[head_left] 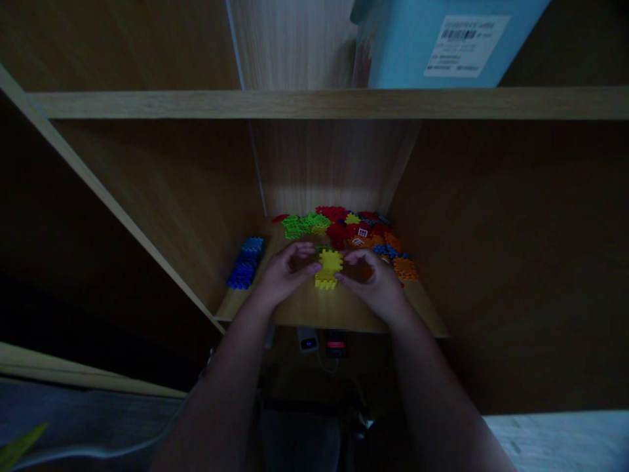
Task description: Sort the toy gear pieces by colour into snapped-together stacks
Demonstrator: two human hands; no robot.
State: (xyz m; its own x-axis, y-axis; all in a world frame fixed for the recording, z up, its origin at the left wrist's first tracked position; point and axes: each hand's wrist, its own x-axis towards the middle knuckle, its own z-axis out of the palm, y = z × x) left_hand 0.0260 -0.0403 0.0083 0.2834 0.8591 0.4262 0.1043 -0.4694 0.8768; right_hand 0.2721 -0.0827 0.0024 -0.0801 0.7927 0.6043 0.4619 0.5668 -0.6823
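A yellow toothed-edge building block (331, 263) is held upright between my two hands, over the front of the wooden shelf board. My left hand (289, 270) is curled at its left side, the thumb at the yellow edge. My right hand (374, 278) is at its right side, with thumb and fingers bent toward the edge. More yellow toothed pieces (325, 283) show just below it. Behind my hands lies a loose pile of green pieces (299, 225), red pieces (337, 233) and orange pieces (405, 267). Left of my left hand, blue pieces (244, 265) form a neat row.
Wooden side panels (187, 196) enclose the compartment. An upper shelf edge (314, 105) runs above, with a light-blue box (393, 46) on it. Under the lower board are a small white device (308, 342) and a dark device with a red display (337, 343). The light is dim.
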